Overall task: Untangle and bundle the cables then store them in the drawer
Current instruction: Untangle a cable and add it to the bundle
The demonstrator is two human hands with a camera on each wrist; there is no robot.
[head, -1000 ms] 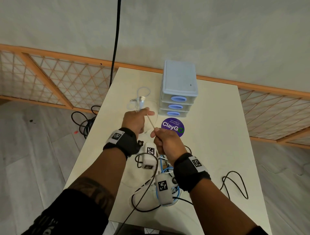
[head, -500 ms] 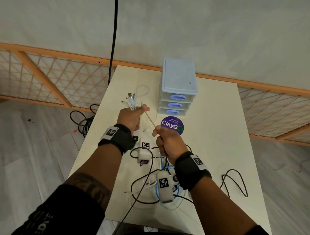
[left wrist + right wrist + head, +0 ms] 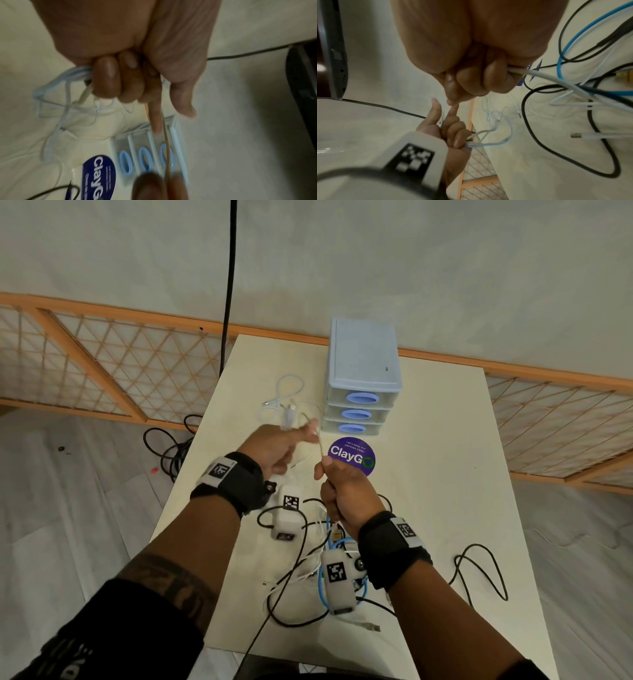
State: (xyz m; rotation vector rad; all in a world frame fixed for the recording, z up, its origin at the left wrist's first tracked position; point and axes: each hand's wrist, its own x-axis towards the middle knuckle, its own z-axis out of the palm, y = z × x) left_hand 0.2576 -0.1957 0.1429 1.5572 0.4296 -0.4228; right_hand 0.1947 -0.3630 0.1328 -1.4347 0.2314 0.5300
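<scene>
My left hand (image 3: 291, 441) hovers above the table, left of the drawers, blurred by motion. Its fingers (image 3: 109, 81) curl round loops of white and pale blue cable (image 3: 51, 88), with the index finger pointing out. A thin pale strand (image 3: 167, 148) runs taut from it to my right hand (image 3: 337, 487), a fist just in front of the sticker. That fist (image 3: 471, 81) grips a white cable (image 3: 542, 76) which trails into the tangle (image 3: 308, 573) of black, white and blue cables. The three-drawer unit (image 3: 363, 361) has all its drawers closed.
A purple round sticker (image 3: 351, 456) lies before the drawers. A short white cable (image 3: 291, 386) rests near the table's (image 3: 445, 491) back left. A loose black cable (image 3: 479, 570) loops at the right. More black cables lie on the floor (image 3: 171, 450), left.
My left hand has swung towards the right hand with its cable loops. The strand between the hands is shorter and steeper. The right hand has hardly moved.
</scene>
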